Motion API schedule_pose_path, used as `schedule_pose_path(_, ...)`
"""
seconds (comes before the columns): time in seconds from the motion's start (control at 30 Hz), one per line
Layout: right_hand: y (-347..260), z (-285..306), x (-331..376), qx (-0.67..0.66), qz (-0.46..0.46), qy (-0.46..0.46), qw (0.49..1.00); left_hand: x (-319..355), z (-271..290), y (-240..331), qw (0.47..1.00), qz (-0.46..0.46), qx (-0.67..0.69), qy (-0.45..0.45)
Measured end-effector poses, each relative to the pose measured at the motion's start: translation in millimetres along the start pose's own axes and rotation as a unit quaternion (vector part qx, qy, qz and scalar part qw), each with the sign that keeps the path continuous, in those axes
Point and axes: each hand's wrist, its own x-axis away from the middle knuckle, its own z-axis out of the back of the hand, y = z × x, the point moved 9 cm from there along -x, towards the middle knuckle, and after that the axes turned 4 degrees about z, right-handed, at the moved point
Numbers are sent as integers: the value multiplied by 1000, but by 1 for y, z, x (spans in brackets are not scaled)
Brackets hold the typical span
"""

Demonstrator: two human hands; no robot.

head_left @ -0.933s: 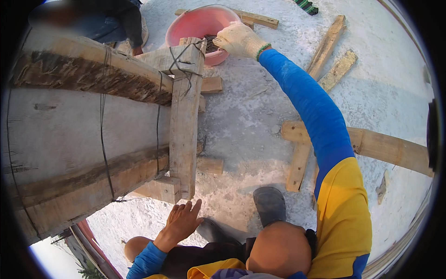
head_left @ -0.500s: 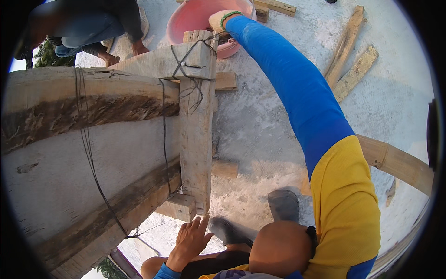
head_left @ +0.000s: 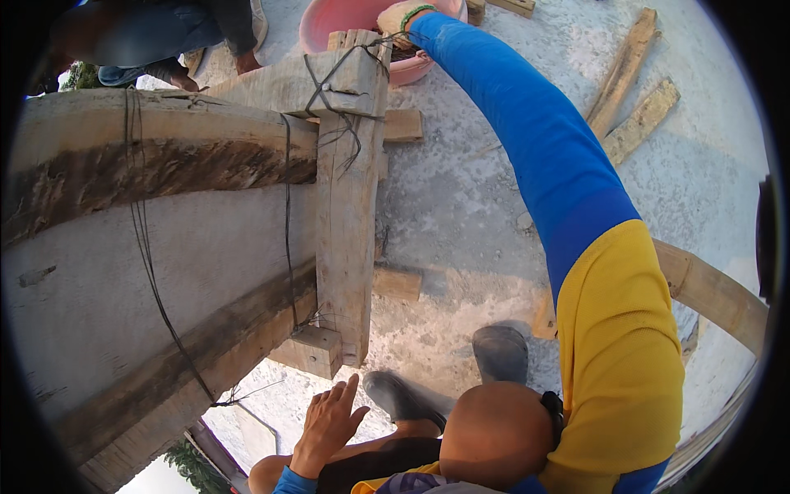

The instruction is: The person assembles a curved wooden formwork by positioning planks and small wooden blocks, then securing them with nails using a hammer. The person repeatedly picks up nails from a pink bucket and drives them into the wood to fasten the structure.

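My left hand (head_left: 330,420) is bare, its fingers stretched out and apart, just below the lower end of an upright wooden board (head_left: 346,239). It holds nothing. My right hand (head_left: 398,18), in a pale work glove with a green cuff, reaches far out over a pink basin (head_left: 319,23). Its fingertips are hidden inside the basin, so any grip cannot be made out. Something dark lies in the basin near the glove. The board belongs to a timber formwork, joined to a cross beam (head_left: 288,86) with twisted dark wire (head_left: 317,88) and to a small block (head_left: 311,350) lower down.
A thick rough-edged timber (head_left: 181,148) and a grey panel (head_left: 222,247) fill the left side. Another person (head_left: 164,37) squats at the upper left. Loose planks (head_left: 623,70) and a bamboo strip (head_left: 716,292) lie on the right. Wood offcuts (head_left: 397,284) rest beside the board.
The view has shifted slightly, so the formwork and basin sit higher in it. My left hand has come a little away from the board's lower end. My right hand stays at the basin.
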Motion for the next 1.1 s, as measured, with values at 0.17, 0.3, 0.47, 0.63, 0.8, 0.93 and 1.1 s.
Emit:
schedule_pose_path(0.17,21,22,6,-100,-36,10,994,10,-7,-2,999,22,3,-25)
schedule_pose_path(0.3,36,29,-8,-105,-88,42,990,13,-14,-3,999,22,-1,-29)
schedule_pose_path(0.47,23,-11,-20,2,-98,-6,995,14,-11,-10,999,30,-5,-19)
schedule_pose_path(0.63,19,-30,-7,66,-99,-42,992,14,-9,-17,1000,27,4,-13)
schedule_pose_path(0.8,12,-15,5,-23,-31,-21,999,13,-9,-19,1000,0,-5,10)
schedule_pose_path(0.93,17,-10,14,-41,-31,-41,998,12,-9,-19,1000,-11,-12,15)
schedule_pose_path(1.1,16,40,2,-29,-11,57,998,12,-9,-17,1000,-2,-5,-4)
